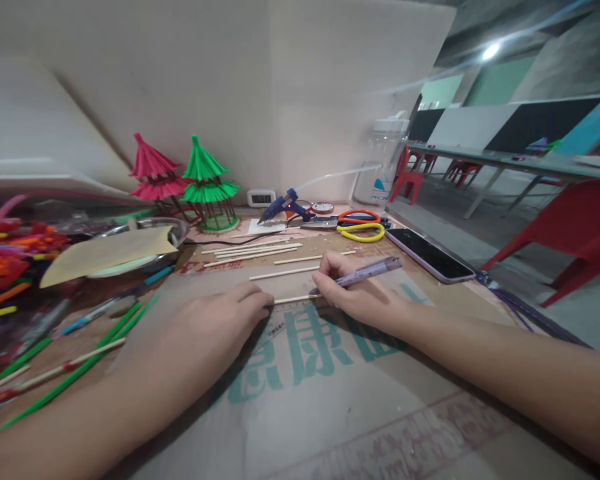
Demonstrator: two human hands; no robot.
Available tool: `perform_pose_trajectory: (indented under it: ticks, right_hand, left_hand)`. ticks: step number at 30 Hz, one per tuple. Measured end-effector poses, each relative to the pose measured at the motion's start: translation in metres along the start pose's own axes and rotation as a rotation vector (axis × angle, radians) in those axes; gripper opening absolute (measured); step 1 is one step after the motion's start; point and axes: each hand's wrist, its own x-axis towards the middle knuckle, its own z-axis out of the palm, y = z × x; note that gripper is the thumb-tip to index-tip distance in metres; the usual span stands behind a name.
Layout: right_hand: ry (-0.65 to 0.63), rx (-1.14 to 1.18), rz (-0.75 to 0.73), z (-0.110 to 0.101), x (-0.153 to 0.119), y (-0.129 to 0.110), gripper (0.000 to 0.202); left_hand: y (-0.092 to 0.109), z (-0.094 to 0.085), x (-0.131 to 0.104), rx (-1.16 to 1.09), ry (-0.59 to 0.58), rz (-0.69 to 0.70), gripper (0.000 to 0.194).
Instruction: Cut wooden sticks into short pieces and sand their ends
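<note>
My right hand (347, 287) is closed around a purple pen (375, 270), its tip down at the right end of a thin wooden stick (294, 300). At the stick's left end, my left hand (225, 317) presses with its fingers together. Under the stick lies what looks like a clear ruler (280, 328) with fine marks, partly hidden by the left hand. Just beyond is another wooden stick (283, 273), its right end near my right fingers. Several more sticks (253, 253) lie in a loose group behind it. All rest on a cardboard sheet (330, 413) with green printed characters.
A blue glue gun (287, 205), scissors with red and yellow handles (363, 231) and a phone (427, 255) lie behind. Pink (153, 167) and green (207, 180) pagoda models stand at the back left. Colourful pipe cleaners (10, 260) and a metal bowl (180, 230) are left; a clear jug (380, 160) stands back right.
</note>
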Motion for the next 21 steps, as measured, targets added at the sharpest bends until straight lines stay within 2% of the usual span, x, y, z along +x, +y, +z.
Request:
perform_pose_trajectory:
  ticks: [3, 6, 12, 16, 18, 21]
  right_hand:
    - [-0.004, 0.000, -0.046, 0.000, -0.002, 0.000, 0.019]
    - [0.007, -0.025, -0.102, -0.002, -0.006, -0.002, 0.018]
    - [-0.007, -0.094, -0.179, -0.003, -0.012, -0.006, 0.016]
    - [-0.023, -0.099, -0.222, -0.001, -0.012, -0.002, 0.015]
    - [-0.011, -0.098, -0.232, 0.000, -0.012, -0.001, 0.014]
    - [0.026, -0.078, -0.230, -0.002, -0.013, -0.003, 0.015]
  left_hand:
    - [-0.010, 0.007, 0.007, 0.154, 0.043, 0.046, 0.027]
    - [-0.017, 0.004, 0.011, 0.230, 0.059, 0.076, 0.024]
    - [-0.047, -0.022, 0.037, 0.330, 0.155, -0.095, 0.030]
    - [-0.066, -0.023, 0.047, 0.326, 0.134, -0.120, 0.029]
    - [-0.065, -0.020, 0.048, 0.310, 0.141, -0.132, 0.029]
    - [-0.051, -0.016, 0.048, 0.264, 0.149, -0.124, 0.030]
